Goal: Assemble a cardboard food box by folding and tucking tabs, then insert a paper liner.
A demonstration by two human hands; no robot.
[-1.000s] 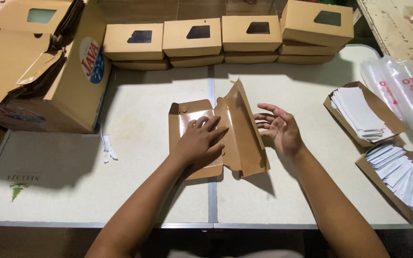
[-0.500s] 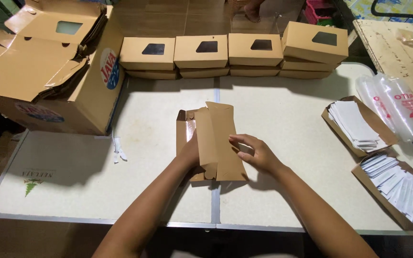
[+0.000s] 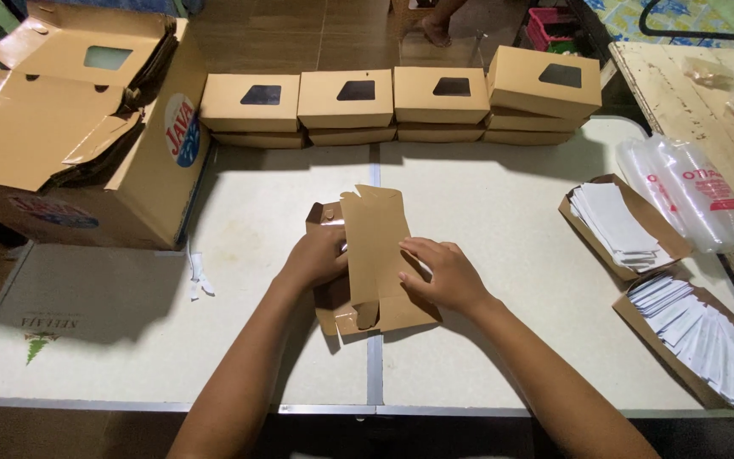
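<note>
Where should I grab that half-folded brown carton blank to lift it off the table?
Probably by the raised panel of the carton blank, pinched at its free far edge from the far side. That panel tilts up off the table, so fingers can get under it, while the near part lies flat beneath the left hand and right hand.

Both forearms reaching forward, converging at centre; left hand (image 3: 316,257) curled, knuckles up, fingers tucked under and gripping; right hand (image 3: 442,274) flat, palm down, fingers spread and pointing left, pressing
</note>
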